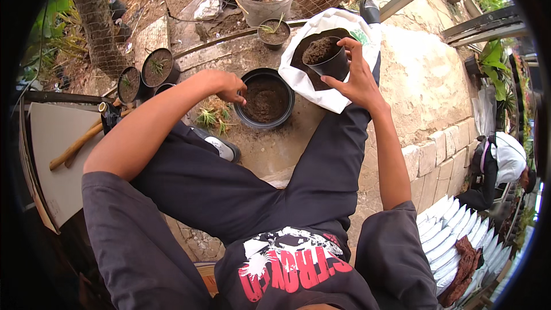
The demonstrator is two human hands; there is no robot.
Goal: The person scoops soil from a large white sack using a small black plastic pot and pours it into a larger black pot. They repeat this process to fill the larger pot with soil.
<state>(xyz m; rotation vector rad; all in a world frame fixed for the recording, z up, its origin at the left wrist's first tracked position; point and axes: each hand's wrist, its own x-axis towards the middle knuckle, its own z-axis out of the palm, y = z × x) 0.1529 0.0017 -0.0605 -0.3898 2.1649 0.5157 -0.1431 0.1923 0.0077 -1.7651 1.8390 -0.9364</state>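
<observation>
My right hand [360, 75] grips a small black plastic pot [331, 65] filled with dark soil, tilted above the mouth of a white sack [297, 58]. More soil lies inside the sack. At the left rim of a large black plastic pot [289, 110], my left hand [231, 89] hangs with its fingers bent; whether it holds anything is hard to tell. Soil [267, 99] covers the inside of the large pot. Several small grassy seedlings [208, 117] lie on the ground between that pot and my left shoe.
Small potted seedlings [157, 67] stand at the left, another [274, 33] behind the large pot. Beyond is a wire fence with a big planter [262, 10]. Wooden-handled tools [77, 146] lie far left. A person [501, 159] bends at the right near stacked white bags [447, 241].
</observation>
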